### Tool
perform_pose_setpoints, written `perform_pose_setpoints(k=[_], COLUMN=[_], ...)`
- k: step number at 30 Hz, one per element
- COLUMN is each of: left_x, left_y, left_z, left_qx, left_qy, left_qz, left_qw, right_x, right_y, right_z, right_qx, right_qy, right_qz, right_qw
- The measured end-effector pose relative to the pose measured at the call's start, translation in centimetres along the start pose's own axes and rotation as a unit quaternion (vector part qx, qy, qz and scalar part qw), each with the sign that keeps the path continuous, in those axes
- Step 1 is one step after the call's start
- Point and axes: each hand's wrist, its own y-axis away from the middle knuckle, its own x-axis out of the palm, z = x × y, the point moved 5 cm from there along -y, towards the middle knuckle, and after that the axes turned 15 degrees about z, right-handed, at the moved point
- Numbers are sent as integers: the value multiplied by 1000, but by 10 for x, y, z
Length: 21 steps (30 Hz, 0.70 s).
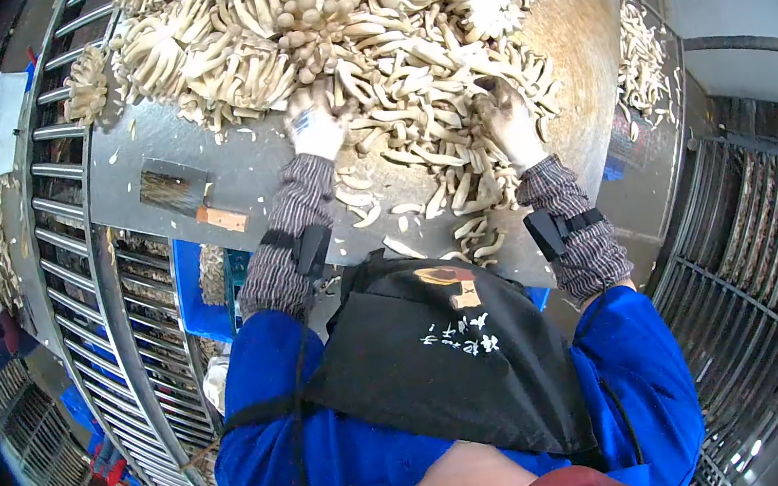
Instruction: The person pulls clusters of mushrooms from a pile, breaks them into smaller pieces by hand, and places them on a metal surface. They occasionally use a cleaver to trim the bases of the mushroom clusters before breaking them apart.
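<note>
My left hand (318, 126), in a white glove with soiled fingertips, is at the near edge of the mushroom pile. Its fingers are closed against the base of a mushroom cluster (310, 17) with round brown caps. On the other side, my right hand (508, 121), also gloved, lies among loose mushrooms (418, 92) with its fingers curled downward. What sits under those fingers is hidden. Single mushroom stems are scattered between both hands and toward the table's near edge. Larger uncut clumps (177, 50) are heaped at the upper left.
A metal table (252, 172) carries the pile; a flat metal blade-like plate (171, 188) with a wooden piece (222, 219) lies on it. Metal rails (64, 202) run along the left. More mushrooms (642, 62) lie at the right. A blue crate (194, 288) stands below the table.
</note>
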Motion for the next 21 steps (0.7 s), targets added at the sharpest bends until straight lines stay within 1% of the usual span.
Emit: perform_pose_setpoints(k=[1, 2, 3, 4, 5, 6, 7, 8, 9, 10, 11, 12, 13, 15, 16, 17, 18, 19, 20, 21], left_x=[23, 20, 45, 3, 28, 53, 43, 30, 18, 5, 9, 11, 10, 14, 11, 9, 6, -14, 8, 29], left_y=[-10, -6, -20, -3, -2, 0, 7, 13, 22, 29, 27, 26, 23, 13, 11, 10, 8, 8, -6, -20], left_z=[-4, -30, -37, -86, -90, -94, -110, -126, -143, -159, -166, -165, -162, -152, -147, -143, -136, -132, -105, -76], left_qx=[37, 93, 112, 125, 135, 144, 136, 192, 246, 272, 297, 281, 261, 189, 201, 211, 199, 71, 66, 62], left_qy=[-51, -93, 70, 220, 264, 308, 194, 160, 124, 116, 188, 319, 440, 566, 527, 489, 419, 338, 422, 503], left_qz=[-4, -126, 162, 222, 231, 241, 233, 140, 47, 51, 84, 150, 211, 303, 293, 283, 257, 262, 225, 186], left_qw=[998, 983, 978, 942, 927, 909, 943, 958, 960, 954, 933, 893, 833, 743, 772, 798, 848, 901, 876, 842], right_x=[3, 6, 7, 6, 6, 6, 6, 7, 7, 10, 15, 18, 18, 13, 11, 11, 11, 9, 4, 4], right_y=[2, 3, 2, 2, 4, 4, 5, 6, 7, 8, 8, 4, 3, 4, 3, 1, -3, -8, -14, -26], right_z=[-4, -10, -17, -12, -9, -5, -3, -5, -9, -5, 1, -5, -2, 7, 15, 13, 14, 15, 12, -3], right_qx=[2, 12, 20, 36, 36, 18, -2, 19, 43, 45, 48, 78, 77, 85, 108, 108, 73, 37, 36, -14], right_qy=[-1, -68, -134, -147, -148, -178, -207, -136, -65, -16, 33, -99, -100, 18, 60, 58, 90, 121, 83, 131], right_qz=[0, 3, 6, 19, 18, 15, 11, 39, 66, 62, 61, 71, 68, 66, 113, 111, 96, 79, 44, -33], right_qw=[1000, 998, 991, 988, 988, 984, 978, 990, 995, 997, 996, 989, 990, 994, 986, 986, 989, 989, 995, 991])
